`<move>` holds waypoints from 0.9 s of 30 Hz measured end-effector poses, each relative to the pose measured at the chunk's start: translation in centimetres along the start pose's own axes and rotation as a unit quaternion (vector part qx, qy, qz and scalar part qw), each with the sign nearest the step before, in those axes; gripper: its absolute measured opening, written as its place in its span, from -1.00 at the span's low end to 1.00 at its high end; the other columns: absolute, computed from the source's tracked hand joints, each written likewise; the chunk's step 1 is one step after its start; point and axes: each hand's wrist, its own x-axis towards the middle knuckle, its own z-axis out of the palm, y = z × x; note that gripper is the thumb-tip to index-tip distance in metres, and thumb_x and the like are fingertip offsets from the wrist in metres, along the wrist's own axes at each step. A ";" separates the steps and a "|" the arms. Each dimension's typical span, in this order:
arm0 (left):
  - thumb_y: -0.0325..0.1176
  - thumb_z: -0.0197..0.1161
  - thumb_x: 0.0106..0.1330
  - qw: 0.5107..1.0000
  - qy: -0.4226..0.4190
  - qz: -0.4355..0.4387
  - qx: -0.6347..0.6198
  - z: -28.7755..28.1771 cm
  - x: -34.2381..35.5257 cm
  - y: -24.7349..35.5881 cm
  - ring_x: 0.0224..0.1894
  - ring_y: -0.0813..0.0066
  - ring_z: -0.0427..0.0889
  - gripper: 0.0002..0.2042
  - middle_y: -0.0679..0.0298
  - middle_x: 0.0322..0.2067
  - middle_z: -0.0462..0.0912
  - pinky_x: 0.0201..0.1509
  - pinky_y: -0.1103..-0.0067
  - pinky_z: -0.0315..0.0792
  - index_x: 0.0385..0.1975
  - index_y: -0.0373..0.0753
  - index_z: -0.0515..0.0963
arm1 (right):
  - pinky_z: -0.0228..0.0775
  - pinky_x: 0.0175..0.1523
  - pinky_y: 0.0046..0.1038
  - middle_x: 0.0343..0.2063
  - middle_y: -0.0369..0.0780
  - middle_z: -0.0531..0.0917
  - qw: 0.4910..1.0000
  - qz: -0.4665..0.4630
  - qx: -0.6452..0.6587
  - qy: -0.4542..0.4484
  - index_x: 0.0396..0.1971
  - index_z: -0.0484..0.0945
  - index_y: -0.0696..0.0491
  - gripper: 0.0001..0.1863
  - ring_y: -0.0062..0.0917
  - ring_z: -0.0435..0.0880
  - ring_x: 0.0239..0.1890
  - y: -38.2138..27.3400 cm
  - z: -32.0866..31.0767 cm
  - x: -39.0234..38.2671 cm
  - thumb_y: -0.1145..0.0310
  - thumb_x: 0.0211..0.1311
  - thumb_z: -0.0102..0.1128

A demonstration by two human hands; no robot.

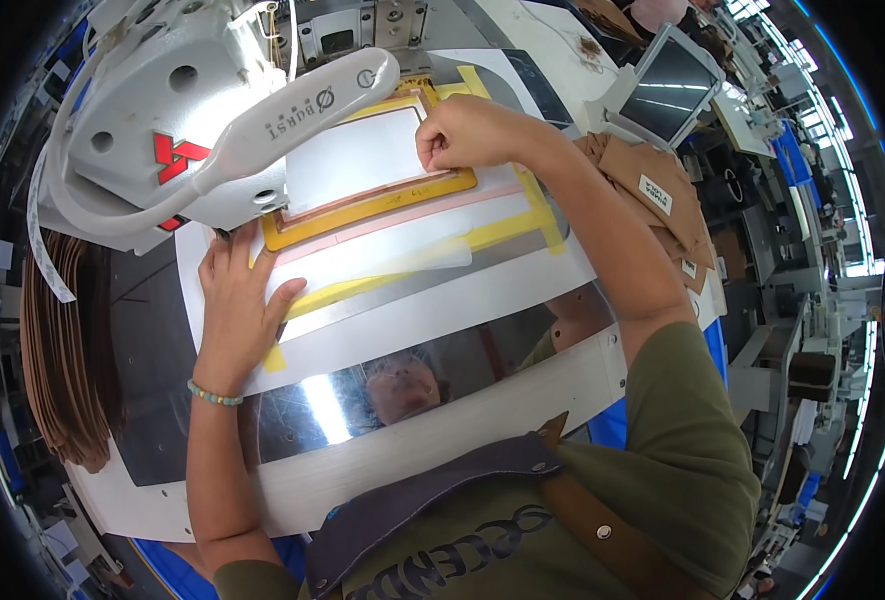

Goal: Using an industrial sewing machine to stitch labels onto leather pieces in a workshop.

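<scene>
A yellow-edged rectangular frame (372, 222) with a copper-coloured inner border lies on white sheets under the sewing machine head (167, 110). Inside the frame shows a smooth white panel (352, 165). My left hand (237, 300) rests with fingers stretched and thumb apart at the frame's near left corner. My right hand (467, 133) is curled closed over the frame's right side, its fingertips at the white panel's edge. Anything pinched in it is hidden. Strips of yellow tape (497, 233) run along the sheets near the frame.
A white lamp (302, 112) on a bent neck reaches over the frame. Stacked brown pieces (62, 350) hang at the left; more brown pieces (652, 190) with white labels lie at the right, near a tilted screen (670, 85). A shiny metal plate (482, 370) spans the near side.
</scene>
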 end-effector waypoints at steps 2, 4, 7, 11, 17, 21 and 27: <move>0.13 0.14 0.58 1.000 0.006 -0.001 0.003 0.2 0.0 0.0 0.57 -0.23 0.16 -0.37 -0.11 0.54 0.29 0.63 -0.01 -0.05 0.37 -0.29 0.56 | 0.50 -0.22 -0.44 -0.51 -0.27 0.75 0.999 0.028 0.005 -0.037 -0.37 0.79 0.11 -0.92 -0.53 0.69 -0.41 -0.3 -0.3 0.1 0.49 0.18 0.35; 0.14 0.07 0.61 1.000 -0.003 -0.001 0.019 0.1 0.0 0.1 0.58 -0.20 0.15 -0.36 -0.10 0.54 0.29 0.63 0.01 -0.04 0.41 -0.28 0.52 | 0.50 -0.18 -0.41 -0.43 -0.27 0.74 0.997 0.037 -0.032 -0.055 -0.36 0.78 0.11 -0.91 -0.49 0.69 -0.36 -0.8 -0.5 0.3 0.50 0.20 0.32; 0.13 0.01 0.64 0.999 -0.004 -0.003 0.034 0.2 -0.1 0.1 0.61 -0.17 0.14 -0.36 -0.09 0.54 0.29 0.64 0.04 -0.03 0.44 -0.27 0.47 | 0.51 -0.07 -0.36 -0.26 -0.26 0.70 0.988 0.052 -0.115 -0.085 -0.36 0.75 0.10 -0.89 -0.42 0.68 -0.20 -2.6 -0.5 0.4 0.50 0.25 0.24; 0.07 0.05 0.64 0.999 0.006 -0.003 0.031 0.3 -0.1 0.1 0.61 -0.16 0.13 -0.40 -0.08 0.54 0.29 0.65 0.06 -0.03 0.45 -0.26 0.47 | 0.50 0.07 -0.31 -0.04 -0.22 0.64 0.950 0.032 -0.306 -0.047 -0.36 0.71 0.07 -0.82 -0.36 0.63 0.06 -2.1 1.1 0.5 0.47 0.37 0.11; 0.04 0.19 0.58 0.999 0.037 -0.008 0.002 0.7 -0.2 -0.1 0.59 -0.11 0.18 -0.44 -0.08 0.53 0.34 0.65 0.03 -0.04 0.36 -0.25 0.59 | 0.51 0.10 -0.24 -0.23 -0.17 0.67 0.990 -0.059 -0.091 0.090 -0.31 0.69 0.07 -0.81 -0.27 0.63 0.05 -1.3 -0.9 -0.1 0.44 0.42 0.08; 0.03 0.11 0.62 1.000 -0.004 -0.020 0.014 0.4 -0.2 0.0 0.64 -0.19 0.09 -0.42 -0.09 0.57 0.27 0.65 0.04 -0.04 0.45 -0.25 0.49 | 0.50 0.09 -0.19 -0.30 -0.12 0.67 0.994 -0.027 -0.105 -0.012 -0.32 0.68 0.08 -0.85 -0.23 0.66 -0.02 -1.9 1.6 -0.8 0.47 0.38 0.11; 0.07 0.10 0.62 1.000 -0.011 -0.021 0.008 0.2 -0.2 -0.1 0.63 -0.18 0.10 -0.40 -0.08 0.58 0.26 0.66 0.03 -0.07 0.44 -0.25 0.50 | 0.49 0.02 -0.17 -0.37 -0.05 0.67 0.977 -0.026 -0.211 0.005 -0.32 0.68 0.10 -0.85 -0.16 0.66 -0.22 -2.6 1.8 0.0 0.57 0.29 0.11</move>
